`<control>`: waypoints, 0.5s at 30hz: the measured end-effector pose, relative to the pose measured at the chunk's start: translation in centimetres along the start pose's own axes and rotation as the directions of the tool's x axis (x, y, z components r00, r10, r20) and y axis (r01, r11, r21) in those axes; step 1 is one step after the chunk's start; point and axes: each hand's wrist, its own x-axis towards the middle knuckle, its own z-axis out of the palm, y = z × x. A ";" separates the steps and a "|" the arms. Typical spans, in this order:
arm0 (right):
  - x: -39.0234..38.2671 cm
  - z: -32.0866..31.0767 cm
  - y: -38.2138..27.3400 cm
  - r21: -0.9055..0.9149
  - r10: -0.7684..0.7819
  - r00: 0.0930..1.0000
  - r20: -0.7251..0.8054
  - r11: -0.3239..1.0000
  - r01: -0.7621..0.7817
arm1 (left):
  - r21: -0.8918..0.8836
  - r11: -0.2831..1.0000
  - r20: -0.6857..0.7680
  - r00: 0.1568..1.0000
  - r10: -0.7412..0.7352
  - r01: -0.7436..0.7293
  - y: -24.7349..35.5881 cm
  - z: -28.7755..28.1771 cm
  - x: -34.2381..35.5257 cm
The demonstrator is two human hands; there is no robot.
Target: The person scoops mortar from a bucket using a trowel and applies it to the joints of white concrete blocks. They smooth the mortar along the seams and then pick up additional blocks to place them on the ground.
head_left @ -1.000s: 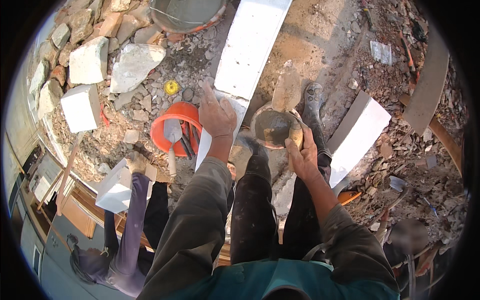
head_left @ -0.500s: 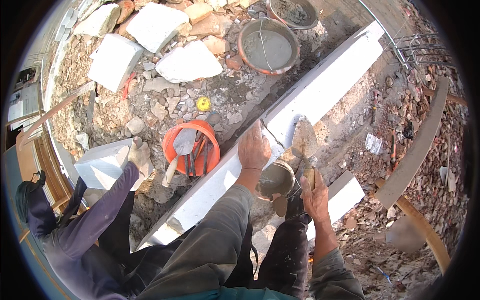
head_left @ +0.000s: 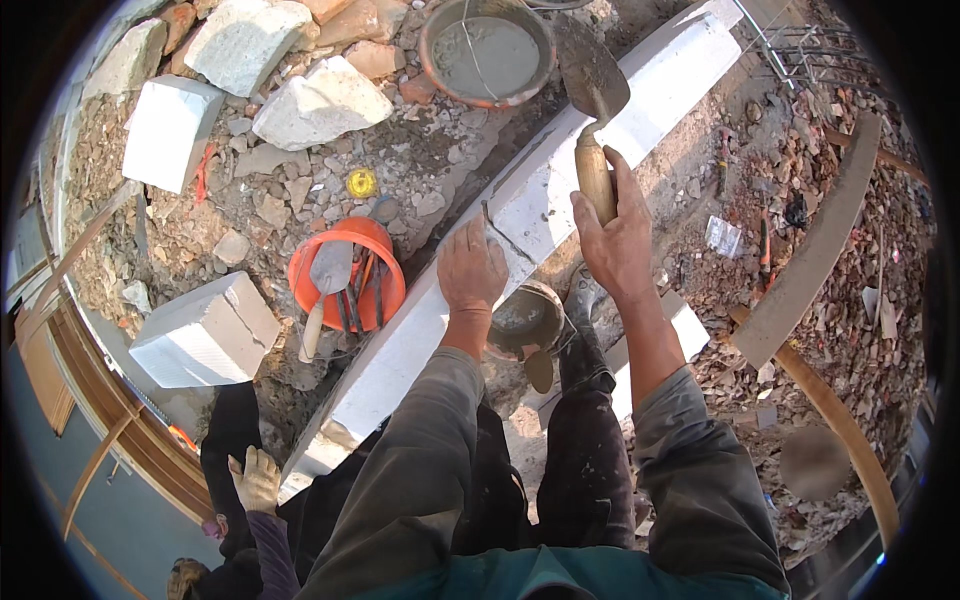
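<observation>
A row of white blocks [head_left: 400,345] runs diagonally from near left to far right, with a dark joint between two of them. My left hand [head_left: 472,275] lies on its top beside that joint, fingers stretched out and holding nothing. In my right hand [head_left: 618,240] is the wooden handle of a trowel [head_left: 595,75]; its mortar-stained blade points away over the far part of the row. Below, between my hands, sits a small bucket of grey mortar [head_left: 525,318]. An orange bucket [head_left: 394,303] left of the row holds another trowel [head_left: 331,266] and several tools.
A co-worker's gloved hand [head_left: 257,482] is at lower left, near a loose white block [head_left: 195,340]. A wide mortar tub [head_left: 487,55] stands beyond the row. Rubble and a yellow round object [head_left: 361,183] lie left; a curved plank [head_left: 820,250] is at right.
My right hand has lifted the trowel up and away from me, over the block row. My left hand stays near the joint. The co-worker's gloved hand has left the loose block. The view has shifted.
</observation>
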 end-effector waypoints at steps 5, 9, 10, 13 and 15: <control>-10.6 -4.8 4.6 -0.017 0.464 0.854 0.234 0.881 -0.474 | 0.085 0.992 -0.034 0.995 0.093 -0.090 0.1 0.4 0.1; -22.8 -8.2 6.3 -0.125 0.706 0.690 0.157 0.708 -0.695 | 0.127 0.988 -0.002 0.996 0.086 -0.085 0.2 1.3 0.6; -24.7 -9.1 5.6 -0.207 0.795 0.576 0.191 0.607 -0.767 | 0.134 0.985 -0.018 0.994 0.110 -0.106 0.4 1.2 0.8; -33.6 -9.5 3.7 -0.234 0.834 0.525 0.171 0.552 -0.800 | 0.122 0.981 0.000 0.989 0.150 -0.148 0.4 1.1 0.4; -36.8 -9.1 2.4 -0.246 0.818 0.551 0.168 0.576 -0.780 | 0.132 0.985 0.032 0.993 0.110 -0.113 1.2 0.9 0.3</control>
